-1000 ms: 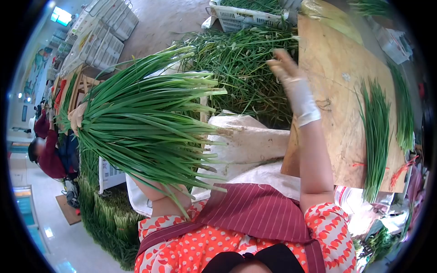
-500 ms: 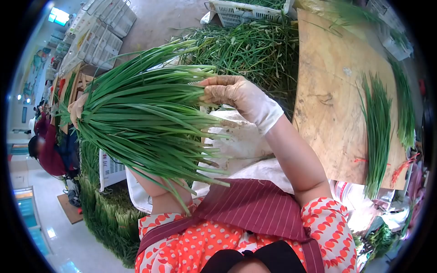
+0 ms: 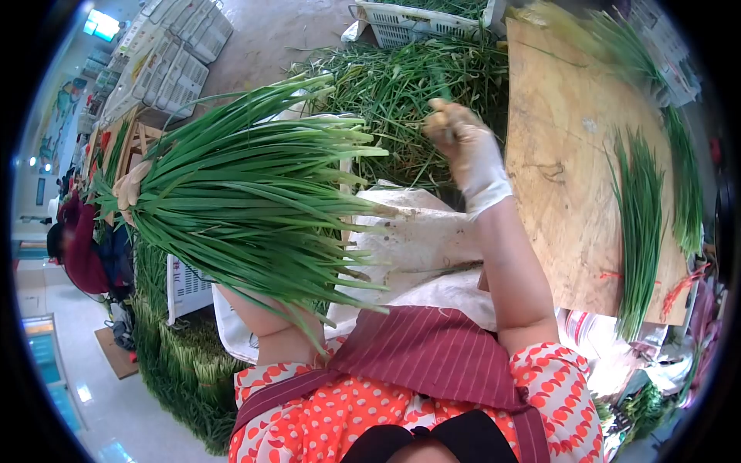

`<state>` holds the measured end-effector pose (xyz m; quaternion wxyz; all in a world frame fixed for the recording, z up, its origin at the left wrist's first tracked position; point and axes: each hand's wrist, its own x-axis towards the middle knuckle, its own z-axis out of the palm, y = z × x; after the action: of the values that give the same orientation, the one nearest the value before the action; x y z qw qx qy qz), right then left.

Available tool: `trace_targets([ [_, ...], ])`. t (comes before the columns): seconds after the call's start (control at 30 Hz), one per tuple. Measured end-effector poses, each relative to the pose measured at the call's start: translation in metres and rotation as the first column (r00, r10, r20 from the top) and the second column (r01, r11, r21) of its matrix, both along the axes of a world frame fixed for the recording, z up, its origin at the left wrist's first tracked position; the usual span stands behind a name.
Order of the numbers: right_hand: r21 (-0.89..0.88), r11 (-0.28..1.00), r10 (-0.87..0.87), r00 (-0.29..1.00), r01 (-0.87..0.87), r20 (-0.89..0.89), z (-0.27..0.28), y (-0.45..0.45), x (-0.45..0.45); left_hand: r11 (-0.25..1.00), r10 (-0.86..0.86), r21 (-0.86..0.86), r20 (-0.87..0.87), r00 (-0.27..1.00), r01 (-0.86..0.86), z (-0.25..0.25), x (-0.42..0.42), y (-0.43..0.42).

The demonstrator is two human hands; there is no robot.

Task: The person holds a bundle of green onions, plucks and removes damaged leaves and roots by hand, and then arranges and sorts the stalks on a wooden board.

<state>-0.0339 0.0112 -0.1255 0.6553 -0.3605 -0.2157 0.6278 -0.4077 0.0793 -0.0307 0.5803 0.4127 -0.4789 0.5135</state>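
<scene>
A wide bunch of green chives (image 3: 255, 185) is fanned out in front of me, its pale cut ends pointing right. At the leafy left end, my gloved left hand (image 3: 127, 193) is closed around it, partly hidden by leaves. My right hand (image 3: 467, 150), in a soiled pale glove, is raised away from the bunch with its fingers curled together. It hovers over a heap of loose chive leaves (image 3: 401, 85). A blurred green streak shows just beyond its fingertips; whether the fingers hold it is unclear.
At right a wooden board (image 3: 556, 154) carries a chive bundle (image 3: 639, 231) near red ties (image 3: 683, 289). White crates (image 3: 166, 62) are stacked at upper left; another crate (image 3: 421, 27) stands behind the heap. A person in dark red (image 3: 81, 255) is at far left, near stacked chives (image 3: 189, 370).
My right hand has left the cut ends of the chives and moved right and slightly up, over the heap. My left hand and the bunch have hardly moved.
</scene>
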Motion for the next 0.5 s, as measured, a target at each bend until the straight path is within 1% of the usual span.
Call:
trace_targets([
  [0.03,-0.08,0.987,-0.137,0.989,0.142,0.063,0.002,-0.001,0.008,0.998,0.065,-0.006,0.046,0.997,-0.065,0.002,0.002,-0.002],
  [0.07,-0.116,0.979,-0.128,0.952,0.165,0.278,-0.016,0.008,0.023,0.992,0.129,-0.014,0.092,0.987,-0.129,0.003,0.002,-0.003],
  [0.1,0.033,0.981,-0.18,0.825,0.192,0.536,-0.015,0.006,0.019,0.992,0.13,-0.013,0.093,0.987,-0.129,0.003,0.001,-0.005],
  [0.13,0.184,0.967,-0.253,0.626,0.174,0.738,-0.013,0.006,0.016,0.988,0.152,-0.028,0.017,0.988,-0.151,0.004,0.0,-0.008],
  [0.17,0.166,0.986,-0.136,0.677,0.02,0.723,-0.011,0.003,0.013,0.984,0.171,-0.043,-0.059,0.983,-0.174,0.004,-0.001,-0.009],
  [0.2,0.151,0.979,-0.013,0.709,-0.133,0.705,-0.01,-0.004,0.007,0.984,0.169,-0.044,-0.059,0.984,-0.172,0.005,-0.001,-0.002],
  [0.23,0.151,0.935,0.146,0.737,-0.32,0.66,0.013,-0.012,-0.005,0.992,0.107,0.077,-0.037,0.994,-0.104,0.007,-0.001,0.012],
  [0.27,0.273,0.896,0.04,0.675,-0.352,0.737,0.037,-0.025,-0.019,0.988,0.076,0.139,-0.029,0.997,-0.071,0.007,-0.001,0.014],
  [0.3,0.449,0.816,-0.153,0.614,-0.363,0.774,0.036,-0.023,-0.034,0.979,0.044,0.2,-0.026,0.999,-0.038,0.006,-0.002,0.016],
  [0.33,0.416,0.808,-0.135,0.556,-0.417,0.82,0.042,-0.026,-0.042,0.973,0.227,0.044,-0.071,0.971,-0.224,0.003,-0.006,0.009],
  [0.37,0.381,0.797,-0.12,0.494,-0.47,0.861,0.048,-0.029,-0.05,0.907,0.393,-0.098,-0.143,0.908,-0.409,0.001,-0.01,0.005],
  [0.4,0.304,0.765,0.006,0.478,-0.568,0.878,0.049,-0.03,-0.052,0.906,0.396,-0.099,-0.147,0.906,-0.412,0.004,-0.012,0.004],
  [0.43,0.304,0.764,0.008,0.48,-0.569,0.877,0.048,-0.028,-0.051,0.94,0.298,-0.095,-0.24,0.924,-0.328,0.009,-0.013,0.004],
  [0.5,0.074,0.873,0.264,0.595,-0.482,0.759,0.044,-0.02,-0.046,0.965,0.26,0.083,-0.241,0.935,-0.247,0.015,-0.007,0.017],
])
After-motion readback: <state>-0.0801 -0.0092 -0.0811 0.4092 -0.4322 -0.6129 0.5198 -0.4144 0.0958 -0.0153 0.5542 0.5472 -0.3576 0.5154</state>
